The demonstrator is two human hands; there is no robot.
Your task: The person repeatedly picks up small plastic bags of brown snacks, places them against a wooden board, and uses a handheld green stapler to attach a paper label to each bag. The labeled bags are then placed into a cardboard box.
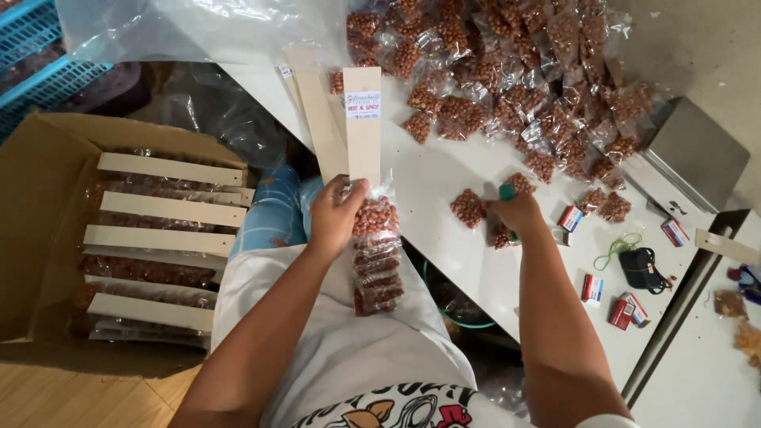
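- Card strip (364,127) is standing lengthwise, pointing toward 12 o'clock, peanut packets (376,261) hanging toward 6.
- Left hand (334,215) is pinching it.
- Right hand (519,212) is closing its grip on a desk (444,178) packet (501,235).

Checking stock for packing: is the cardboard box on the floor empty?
No, the cardboard box already holds several pale card strips lying across it, with clear packets of nuts attached beneath them.

Counted from where I sit: two cardboard strips (363,127) upright by my left hand (334,218). Five loaded strips (170,168) in the cardboard box (47,158). Five small red-and-white boxes (592,289) near the table's (444,182) right edge. Peanut packets (507,71) at far edge: too many to count.
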